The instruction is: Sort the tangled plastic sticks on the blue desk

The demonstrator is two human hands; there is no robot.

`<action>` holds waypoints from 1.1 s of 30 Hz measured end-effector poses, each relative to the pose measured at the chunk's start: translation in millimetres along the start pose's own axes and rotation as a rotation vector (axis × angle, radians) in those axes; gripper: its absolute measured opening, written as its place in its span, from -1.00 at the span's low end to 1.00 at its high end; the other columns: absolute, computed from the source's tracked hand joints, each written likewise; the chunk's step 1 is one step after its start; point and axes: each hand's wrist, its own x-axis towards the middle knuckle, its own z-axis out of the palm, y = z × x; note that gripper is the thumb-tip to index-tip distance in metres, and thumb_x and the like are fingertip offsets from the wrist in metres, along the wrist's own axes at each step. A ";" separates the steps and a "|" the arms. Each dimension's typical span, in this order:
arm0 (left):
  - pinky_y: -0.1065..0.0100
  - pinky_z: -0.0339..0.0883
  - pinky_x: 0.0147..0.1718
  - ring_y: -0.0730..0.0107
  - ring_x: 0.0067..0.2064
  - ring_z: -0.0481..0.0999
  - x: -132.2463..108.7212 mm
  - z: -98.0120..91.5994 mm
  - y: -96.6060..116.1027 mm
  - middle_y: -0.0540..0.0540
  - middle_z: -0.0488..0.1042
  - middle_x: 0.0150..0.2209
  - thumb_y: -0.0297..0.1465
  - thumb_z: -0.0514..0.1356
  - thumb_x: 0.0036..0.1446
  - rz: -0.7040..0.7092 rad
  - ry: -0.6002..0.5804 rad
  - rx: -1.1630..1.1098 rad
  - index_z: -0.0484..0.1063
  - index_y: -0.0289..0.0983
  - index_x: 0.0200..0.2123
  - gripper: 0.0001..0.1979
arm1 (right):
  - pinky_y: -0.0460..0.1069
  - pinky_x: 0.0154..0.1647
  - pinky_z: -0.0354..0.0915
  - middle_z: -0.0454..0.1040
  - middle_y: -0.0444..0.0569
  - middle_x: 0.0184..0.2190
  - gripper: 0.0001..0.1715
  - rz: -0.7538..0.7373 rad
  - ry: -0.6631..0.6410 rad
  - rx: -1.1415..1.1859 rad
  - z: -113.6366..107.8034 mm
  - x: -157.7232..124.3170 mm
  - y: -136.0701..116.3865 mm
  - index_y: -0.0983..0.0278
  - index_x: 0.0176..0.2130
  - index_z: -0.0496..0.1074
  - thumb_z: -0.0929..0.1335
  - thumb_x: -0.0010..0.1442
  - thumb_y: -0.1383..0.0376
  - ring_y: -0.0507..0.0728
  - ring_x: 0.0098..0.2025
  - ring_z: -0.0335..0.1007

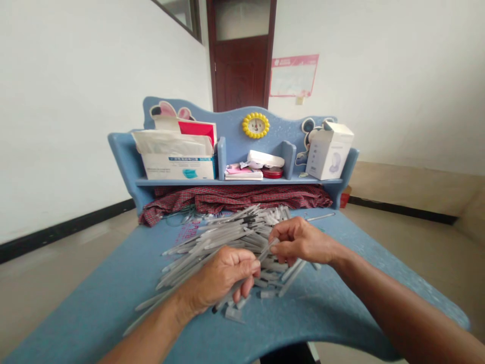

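A translucent pen (267,249) slants between my two hands, above the pile. My left hand (229,273) is closed around its lower end, thumb against the fingers. At the upper end my right hand (299,240) pinches it between thumb and fingertips. Fingers hide both of the pen's ends. Under and behind the hands spreads a heap of similar pale pens (223,236), most of them lying slantwise. A loose clear pen cap (235,314) lies near my left hand, and another cap (267,293) rests a little to the right.
The blue desk (322,313) has a curved front edge. At its back, a crumpled red checked cloth (235,198) lies under a shelf (182,182). A mask box (178,164), a red tin (273,173) and a white carton (329,151) stand on the shelf.
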 end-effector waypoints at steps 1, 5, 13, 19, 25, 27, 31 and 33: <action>0.56 0.08 -0.68 0.62 -0.69 0.22 -0.2 1.1 0.1 0.02 0.34 -0.68 -0.21 0.05 0.11 -0.008 -0.014 0.020 0.35 -0.34 -0.51 -0.68 | -0.19 -0.68 0.17 0.37 -0.20 -0.70 -0.81 0.008 -0.043 -0.040 -3.2 -2.1 -1.3 0.36 -0.43 0.38 0.38 -0.02 0.25 -0.08 -0.70 0.23; 0.57 0.09 -0.69 0.62 -0.69 0.21 -0.9 5.6 1.9 0.05 0.33 -0.68 -0.20 0.05 0.10 -0.044 -0.037 0.104 0.31 -0.31 -0.53 -0.69 | -0.20 -0.72 0.12 0.34 -0.22 -0.72 -0.81 0.034 -0.125 -0.048 -4.8 -7.0 2.3 0.36 -0.45 0.37 0.35 0.02 0.25 -0.11 -0.74 0.15; 0.56 0.08 -0.69 0.62 -0.70 0.22 -0.5 11.2 2.9 0.07 0.28 -0.69 -0.19 0.03 0.10 -0.035 0.007 0.211 0.24 -0.29 -0.64 -0.63 | -0.20 -0.73 0.12 0.36 -0.20 -0.72 -0.70 0.011 -0.080 0.107 5.0 -8.2 24.8 0.37 -0.38 0.38 0.36 0.04 0.15 -0.11 -0.76 0.15; 0.52 0.15 -0.64 0.56 -0.66 0.29 1.7 10.5 7.4 0.03 0.35 -0.66 -0.18 0.06 0.10 0.007 0.083 0.154 0.29 -0.30 -0.61 -0.63 | -0.18 -0.71 0.16 0.39 -0.19 -0.68 -0.63 -0.035 0.006 0.294 19.4 -5.5 19.5 0.34 -0.41 0.33 0.36 0.02 0.06 -0.09 -0.74 0.21; 0.42 0.28 -0.45 0.39 -0.49 0.42 5.4 6.8 12.8 -0.04 0.45 -0.56 -0.22 0.06 0.11 0.130 0.177 0.041 0.43 -0.32 -0.56 -0.65 | -0.21 -0.77 0.10 0.35 -0.23 -0.70 -0.62 -0.128 0.156 0.429 48.7 6.1 9.1 0.28 -0.44 0.29 0.39 -0.05 0.04 -0.09 -0.75 0.19; 0.43 0.27 -0.47 0.39 -0.49 0.42 4.8 7.2 14.1 -0.05 0.47 -0.55 -0.22 0.11 0.06 0.113 0.181 0.037 0.48 -0.33 -0.53 -0.68 | -0.22 -0.79 0.07 0.32 -0.23 -0.73 -0.63 -0.105 0.175 0.388 47.9 5.7 3.4 0.28 -0.49 0.27 0.38 -0.03 0.05 -0.10 -0.76 0.15; 0.43 0.32 -0.37 0.30 -0.35 0.49 2.6 9.3 15.2 -0.07 0.55 -0.41 -0.26 0.25 -0.08 0.084 0.284 -0.023 0.52 -0.26 -0.32 -0.75 | -0.19 -0.76 0.07 0.32 -0.20 -0.72 -0.68 -0.088 0.246 0.101 12.3 -8.4 -15.7 0.30 -0.52 0.24 0.30 0.08 0.11 -0.10 -0.76 0.12; 0.39 0.34 -0.30 0.24 -0.27 0.52 2.8 8.6 14.1 -0.10 0.56 -0.34 -0.25 0.28 -0.13 0.064 0.347 -0.052 0.50 -0.25 -0.26 -0.68 | -0.18 -0.69 0.10 0.35 -0.16 -0.68 -0.74 -0.107 0.387 -0.288 -20.7 -17.2 -22.0 0.31 -0.47 0.28 0.26 0.12 0.17 -0.06 -0.70 0.20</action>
